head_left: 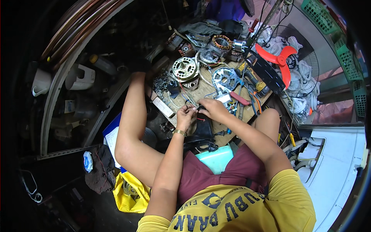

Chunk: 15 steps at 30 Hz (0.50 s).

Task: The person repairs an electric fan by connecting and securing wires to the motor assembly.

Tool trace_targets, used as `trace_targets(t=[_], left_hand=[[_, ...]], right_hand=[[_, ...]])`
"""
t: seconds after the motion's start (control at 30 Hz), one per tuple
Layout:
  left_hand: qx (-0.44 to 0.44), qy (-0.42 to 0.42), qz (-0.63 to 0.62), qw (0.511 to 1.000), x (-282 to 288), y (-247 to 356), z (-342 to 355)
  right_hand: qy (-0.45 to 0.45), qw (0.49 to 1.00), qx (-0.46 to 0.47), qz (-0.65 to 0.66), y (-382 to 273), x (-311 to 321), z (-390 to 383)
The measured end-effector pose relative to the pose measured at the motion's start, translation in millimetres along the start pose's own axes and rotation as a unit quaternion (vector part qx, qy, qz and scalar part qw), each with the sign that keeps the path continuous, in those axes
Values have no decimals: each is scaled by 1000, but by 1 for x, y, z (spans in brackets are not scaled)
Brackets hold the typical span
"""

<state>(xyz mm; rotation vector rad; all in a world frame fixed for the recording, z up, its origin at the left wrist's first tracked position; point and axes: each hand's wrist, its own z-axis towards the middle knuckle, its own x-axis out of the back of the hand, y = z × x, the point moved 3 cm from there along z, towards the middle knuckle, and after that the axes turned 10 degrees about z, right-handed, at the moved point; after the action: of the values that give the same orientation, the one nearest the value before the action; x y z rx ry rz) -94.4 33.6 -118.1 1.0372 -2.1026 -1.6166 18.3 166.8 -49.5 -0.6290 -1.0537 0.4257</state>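
Note:
Just in front of me, my left hand [186,116] and my right hand [213,109] nearly touch over the work board. My left fingers are pinched on thin wires [188,102] that lead up toward a round metal motor [185,69]. A small black piece [201,108] sits in the closed fingers of my right hand; its exact kind is too small to make out. A short red wire end shows just below it. To the right of the motor lies a silver slotted motor cover [226,79]. Under my hands is a dark, flat black thing [203,129].
Near my right hand lie a red-handled tool [240,98] and a yellow-black power drill [253,79]. Copper-wound stators [222,41] pile up at the back. A red fan blade [281,60] stands at right. A small white box [163,106] and scattered screws [162,84] lie left.

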Motion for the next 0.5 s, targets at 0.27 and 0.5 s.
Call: trace_targets(t=[0.27,0.5], left_hand=[[-19,-5,34,999,-12,4,-1],[-29,-1,108,994,-12,7,-1]], right_hand=[[-12,985,-135,111,13,-20,-1],[-102,752,-476,445,22,-26,-13]])
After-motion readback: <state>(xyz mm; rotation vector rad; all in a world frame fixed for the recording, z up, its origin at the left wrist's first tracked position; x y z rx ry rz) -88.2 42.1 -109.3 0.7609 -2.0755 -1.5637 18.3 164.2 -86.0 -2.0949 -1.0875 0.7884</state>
